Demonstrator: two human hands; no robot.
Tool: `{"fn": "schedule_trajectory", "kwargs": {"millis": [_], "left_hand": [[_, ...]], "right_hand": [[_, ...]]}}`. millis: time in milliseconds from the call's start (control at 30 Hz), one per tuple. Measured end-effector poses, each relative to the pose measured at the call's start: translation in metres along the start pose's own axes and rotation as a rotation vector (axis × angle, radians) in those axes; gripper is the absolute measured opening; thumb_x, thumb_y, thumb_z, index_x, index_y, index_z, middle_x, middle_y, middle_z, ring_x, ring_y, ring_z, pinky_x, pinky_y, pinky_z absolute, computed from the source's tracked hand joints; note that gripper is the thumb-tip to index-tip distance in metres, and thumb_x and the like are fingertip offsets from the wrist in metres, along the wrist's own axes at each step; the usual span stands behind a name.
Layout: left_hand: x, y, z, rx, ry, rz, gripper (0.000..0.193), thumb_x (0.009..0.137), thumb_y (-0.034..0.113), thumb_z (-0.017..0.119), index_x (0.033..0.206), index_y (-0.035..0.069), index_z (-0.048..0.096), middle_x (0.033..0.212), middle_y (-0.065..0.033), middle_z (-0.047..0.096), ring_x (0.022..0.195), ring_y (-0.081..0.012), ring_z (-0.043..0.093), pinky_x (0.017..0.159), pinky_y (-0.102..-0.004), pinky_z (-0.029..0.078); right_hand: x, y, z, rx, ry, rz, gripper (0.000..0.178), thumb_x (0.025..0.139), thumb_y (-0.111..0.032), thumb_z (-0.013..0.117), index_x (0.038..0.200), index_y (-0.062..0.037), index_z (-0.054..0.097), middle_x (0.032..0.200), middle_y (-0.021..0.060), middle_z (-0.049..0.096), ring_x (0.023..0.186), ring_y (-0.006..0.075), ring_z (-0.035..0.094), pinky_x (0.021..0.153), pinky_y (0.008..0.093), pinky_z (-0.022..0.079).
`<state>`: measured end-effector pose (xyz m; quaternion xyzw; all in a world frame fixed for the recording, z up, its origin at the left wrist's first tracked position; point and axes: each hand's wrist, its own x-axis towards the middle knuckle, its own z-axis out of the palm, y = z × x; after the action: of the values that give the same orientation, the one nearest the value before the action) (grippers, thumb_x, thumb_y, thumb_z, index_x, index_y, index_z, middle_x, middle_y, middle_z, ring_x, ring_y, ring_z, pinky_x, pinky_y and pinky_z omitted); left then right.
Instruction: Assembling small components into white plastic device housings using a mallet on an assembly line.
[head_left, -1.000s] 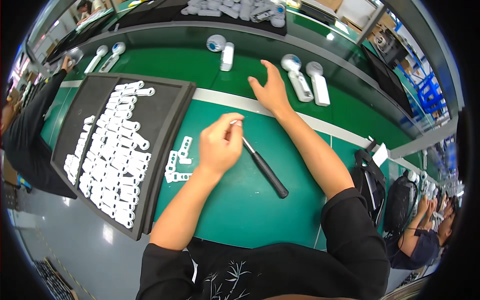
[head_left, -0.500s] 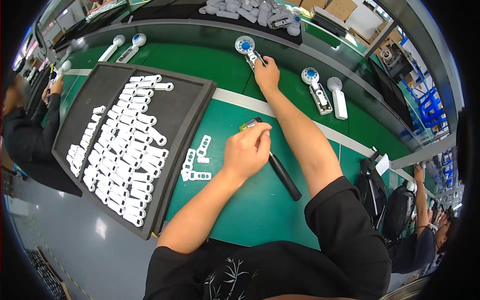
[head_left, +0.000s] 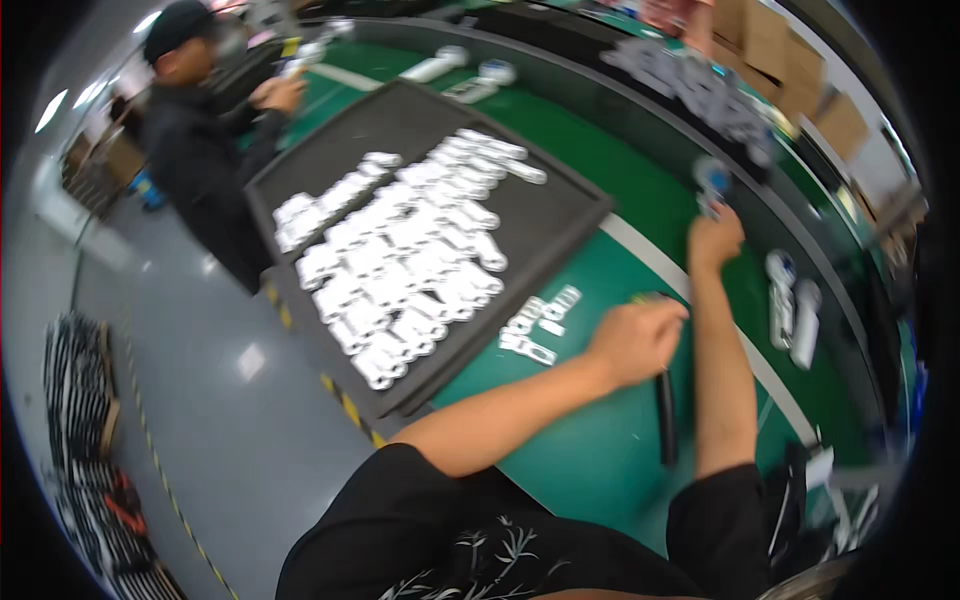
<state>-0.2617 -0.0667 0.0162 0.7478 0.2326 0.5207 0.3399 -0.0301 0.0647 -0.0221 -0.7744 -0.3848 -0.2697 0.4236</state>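
My right hand (head_left: pixel 716 240) reaches to the far side of the green bench and is closed round the handle of a white handheld fan (head_left: pixel 712 178) with a blue centre. My left hand (head_left: pixel 640 340) hovers nearer, fingers curled together; whatever they hold, if anything, is hidden. Beneath it lies a mallet, its black handle (head_left: pixel 667 420) showing and its head mostly covered by the hand. Left of that hand, several small white plastic pieces with cut-outs (head_left: pixel 553 310) rest on the bench. The picture is blurred by motion.
A dark tray (head_left: pixel 555 190) filled with rows of white parts (head_left: pixel 400 260) covers the left of the bench. Other fans (head_left: pixel 781 300) stand at the right, more (head_left: pixel 480 80) at the back. Grey parts (head_left: pixel 690 85) are heaped beyond the ledge. A co-worker (head_left: pixel 205 130) stands at the left.
The whole view has swung left, so the bench and both arms appear further right. My right hand stays on the fan; my left stays curled above the mallet.
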Motion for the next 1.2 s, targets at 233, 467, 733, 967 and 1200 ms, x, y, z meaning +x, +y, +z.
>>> {"fn": "schedule_trajectory", "kwargs": {"millis": [233, 467, 733, 967, 1200], "left_hand": [[-0.004, 0.011, -0.006, 0.006, -0.002, -0.04, 0.013, 0.085, 0.009, 0.057, 0.094, 0.004, 0.064, 0.079, -0.0153, 0.066, 0.07, -0.0348, 0.064, 0.061, -0.0432, 0.05], [-0.004, 0.012, -0.004, -0.021, -0.04, -0.049, 0.012, 0.089, 0.01, 0.054, 0.095, 0.004, 0.063, 0.079, -0.0148, 0.066, 0.07, -0.0355, 0.063, 0.061, -0.0435, 0.049], [-0.005, 0.018, -0.002, -0.113, -0.091, -0.063, 0.008, 0.091, 0.009, 0.051, 0.09, 0.003, 0.055, 0.073, -0.0149, 0.061, 0.065, -0.0374, 0.06, 0.057, -0.0444, 0.046], [-0.009, 0.025, -0.004, -0.131, -0.133, -0.111, 0.008, 0.091, 0.007, 0.049, 0.085, 0.002, 0.052, 0.068, -0.0153, 0.058, 0.061, -0.0383, 0.057, 0.054, -0.0455, 0.043], [-0.009, 0.022, 0.0, -0.125, -0.154, -0.106, 0.007, 0.091, 0.008, 0.05, 0.087, 0.003, 0.053, 0.065, -0.0142, 0.058, 0.059, -0.0379, 0.057, 0.053, -0.0444, 0.043]], "right_hand": [[-0.003, -0.006, -0.01, 0.029, -0.157, -0.003, 0.023, 0.083, -0.018, 0.056, 0.1, -0.0127, 0.072, 0.11, 0.0089, 0.068, 0.103, 0.0315, 0.062, 0.087, 0.0431, 0.048], [-0.014, -0.031, -0.019, 0.331, -0.15, -0.382, 0.019, 0.089, -0.011, 0.055, 0.099, -0.0036, 0.069, 0.098, 0.0107, 0.07, 0.09, 0.0271, 0.067, 0.079, 0.0382, 0.051], [-0.031, -0.055, -0.027, 0.756, -0.601, -0.235, 0.015, 0.086, -0.002, 0.056, 0.095, -0.0011, 0.068, 0.08, 0.0089, 0.068, 0.072, 0.0149, 0.064, 0.064, 0.026, 0.049], [-0.03, -0.055, -0.035, 0.673, -0.638, -0.178, 0.016, 0.088, -0.003, 0.054, 0.098, -0.0016, 0.067, 0.079, 0.0069, 0.068, 0.074, 0.0118, 0.064, 0.066, 0.0246, 0.049], [-0.031, -0.051, -0.029, 0.74, -0.577, -0.2, 0.016, 0.087, -0.003, 0.055, 0.097, -0.0016, 0.068, 0.077, 0.0067, 0.068, 0.073, 0.0116, 0.064, 0.066, 0.0243, 0.049]]}}
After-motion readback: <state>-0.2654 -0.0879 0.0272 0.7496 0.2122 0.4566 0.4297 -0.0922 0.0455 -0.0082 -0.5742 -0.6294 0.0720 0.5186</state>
